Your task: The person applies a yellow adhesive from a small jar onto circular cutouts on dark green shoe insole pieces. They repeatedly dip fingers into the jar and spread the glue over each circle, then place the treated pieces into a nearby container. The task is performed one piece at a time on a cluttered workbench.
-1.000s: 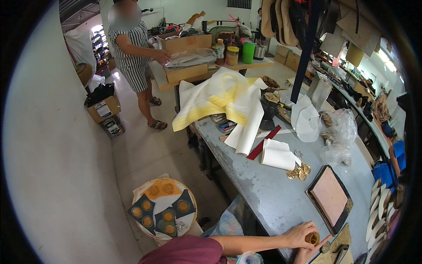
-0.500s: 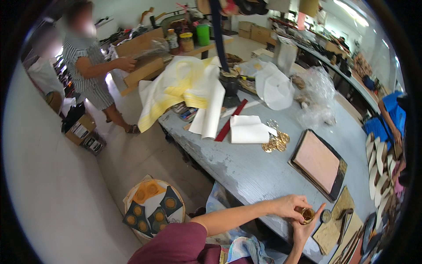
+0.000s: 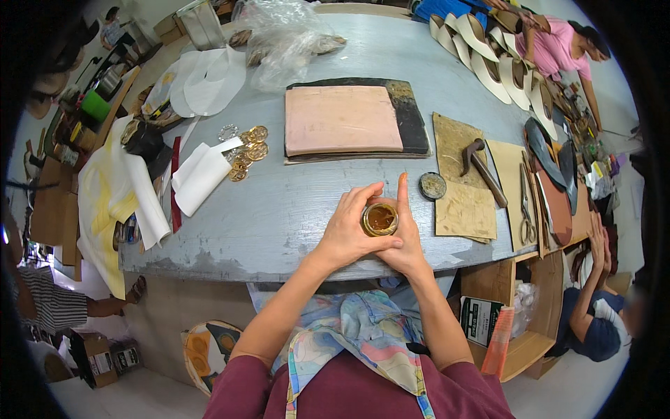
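Note:
A small open glass jar [image 3: 380, 219] with a glossy brown paste inside is held above the near edge of the table, its mouth facing up. My left hand [image 3: 349, 230] curls round the jar from the left, its thumb crossing the near side. From the right, my right hand [image 3: 407, 241] cups it, with the index finger stretched away from me; that fingertip looks orange-brown. Just beyond my right hand lies a round lid-like disc [image 3: 433, 186], dark-rimmed with a mottled top. A pale pink slab [image 3: 342, 119] rests on a black board [image 3: 417, 133] farther back.
The grey-blue table [image 3: 279, 202] carries gold rings [image 3: 252, 148] and white rolled sheets [image 3: 201, 178] at left. At right are a hammer [image 3: 486, 176] on brown sheets, scissors [image 3: 527, 209] and several cream shoe uppers [image 3: 481, 45]. Other people stand around; one has raised hands [image 3: 600, 244] near the right edge.
My view has swung to the right and squared up to the table. Both hands remain at the jar, and the right index finger still points outward.

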Motion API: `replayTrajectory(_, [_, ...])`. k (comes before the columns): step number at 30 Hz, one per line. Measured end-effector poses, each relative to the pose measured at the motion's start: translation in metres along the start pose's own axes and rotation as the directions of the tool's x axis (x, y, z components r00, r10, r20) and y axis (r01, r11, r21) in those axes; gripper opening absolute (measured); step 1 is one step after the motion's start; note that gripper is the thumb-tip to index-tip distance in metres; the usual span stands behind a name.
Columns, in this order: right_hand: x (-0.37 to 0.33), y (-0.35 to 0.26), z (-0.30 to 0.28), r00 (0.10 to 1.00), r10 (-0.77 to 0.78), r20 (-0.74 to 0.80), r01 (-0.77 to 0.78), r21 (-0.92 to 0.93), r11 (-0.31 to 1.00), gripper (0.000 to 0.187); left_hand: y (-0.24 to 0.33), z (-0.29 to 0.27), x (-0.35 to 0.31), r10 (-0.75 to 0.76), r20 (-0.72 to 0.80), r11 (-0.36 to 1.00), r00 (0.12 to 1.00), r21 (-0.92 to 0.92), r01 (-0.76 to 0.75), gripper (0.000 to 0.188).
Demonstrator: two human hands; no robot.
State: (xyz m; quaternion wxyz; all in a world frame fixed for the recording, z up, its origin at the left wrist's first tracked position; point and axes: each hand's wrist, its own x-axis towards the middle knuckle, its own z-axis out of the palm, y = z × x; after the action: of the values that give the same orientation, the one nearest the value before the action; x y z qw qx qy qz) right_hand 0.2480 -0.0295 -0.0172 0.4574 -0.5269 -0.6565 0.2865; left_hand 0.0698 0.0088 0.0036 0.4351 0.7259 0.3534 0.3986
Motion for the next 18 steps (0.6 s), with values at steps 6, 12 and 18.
replayTrajectory(6, [-0.002, -0.001, 0.001, 0.997, 0.081, -0.002, -0.081, -0.067, 0.994, 0.144, 0.001, 0.011, 0.000, 0.017, -0.070, 1.000, 0.997, -0.002, -0.017, 0.086])
replayTrajectory(12, [-0.001, -0.013, -0.006, 0.987, 0.143, 0.068, -0.142, -0.026, 0.990, 0.144, 0.001, -0.028, 0.000, -0.085, 0.200, 0.984, 0.976, -0.139, 0.114, 0.082])
replayTrajectory(18, [0.001, -0.009, -0.013, 0.990, 0.028, 0.140, -0.030, 0.006, 1.000, 0.144, -0.014, -0.052, -0.001, -0.163, 0.372, 0.907, 0.914, -0.307, 0.287, 0.060])
